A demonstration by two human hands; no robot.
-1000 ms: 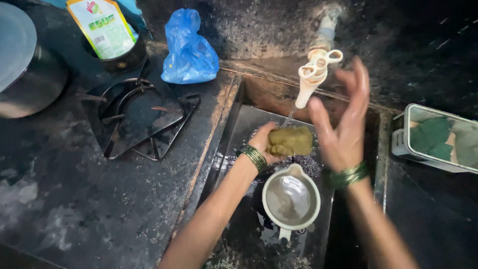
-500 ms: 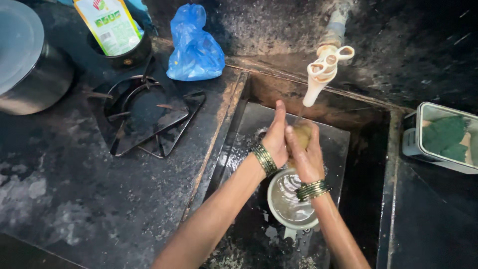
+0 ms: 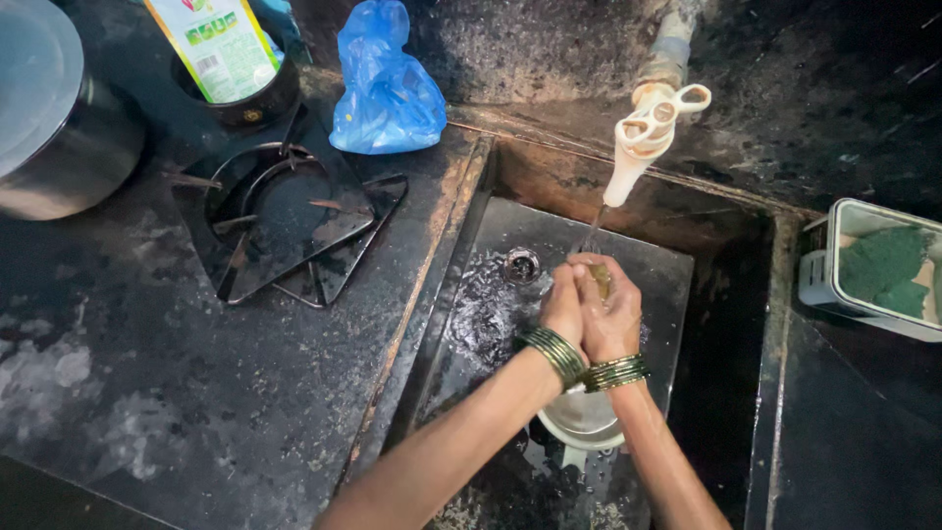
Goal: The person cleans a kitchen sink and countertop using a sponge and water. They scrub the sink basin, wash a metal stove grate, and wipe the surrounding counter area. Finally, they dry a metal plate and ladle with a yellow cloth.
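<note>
Wet, dark sink (image 3: 677, 270) with a drain (image 3: 521, 264) near the back; small steel bowl (image 3: 585, 420) on its floor just below the wrists, contents not clear; metal tin (image 3: 822, 285) on the counter (image 3: 177, 393) to the right, holding green scrub pads (image 3: 883, 267); big steel pot (image 3: 59, 128) at far left, lidded, contents hidden; blue plastic bag (image 3: 388, 83) behind the stove grate (image 3: 285, 221), knotted shut. Left hand (image 3: 564, 309) and right hand (image 3: 610, 314) pressed together under the tap (image 3: 643, 137), fingers curled tight round a yellowish sponge (image 3: 601, 282), only a sliver showing in the thin stream of water. Compared with half a second ago: hands clasped closer, sponge far more squeezed and hidden; a second ago: right hand raised open, sponge in the left alone.
</note>
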